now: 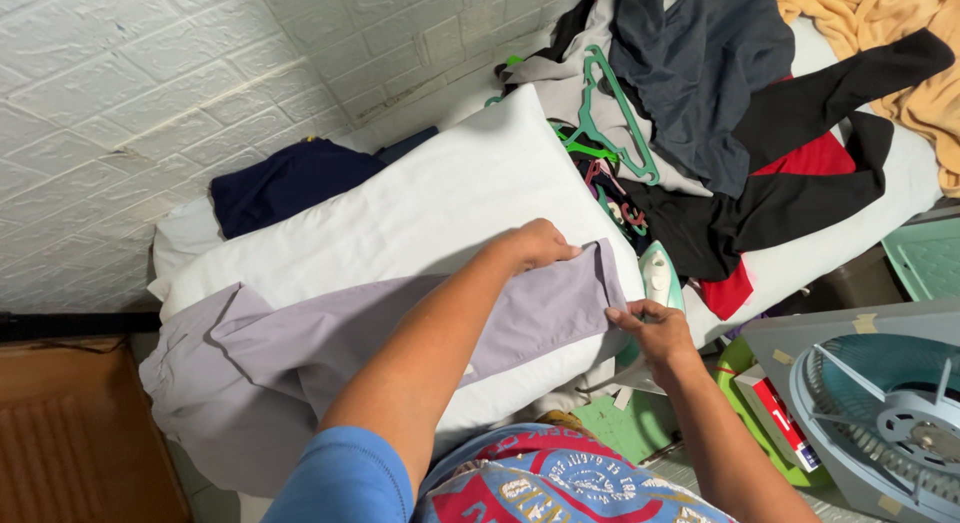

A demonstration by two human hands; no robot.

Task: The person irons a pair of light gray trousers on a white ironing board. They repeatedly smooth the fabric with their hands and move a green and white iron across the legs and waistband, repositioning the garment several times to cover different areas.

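A pale lilac garment lies spread over a white pillow. My left hand rests on the garment's far end, fingers curled onto the cloth near its upper edge. My right hand pinches the lower corner of that same end at the pillow's right side. Just past my right hand stands a white and teal clothes iron, partly hidden.
A heap of dark, red and orange clothes with green plastic hangers lies on the bed beyond. A navy garment sits by the white brick wall. A grey-blue fan and a green basket stand at the right.
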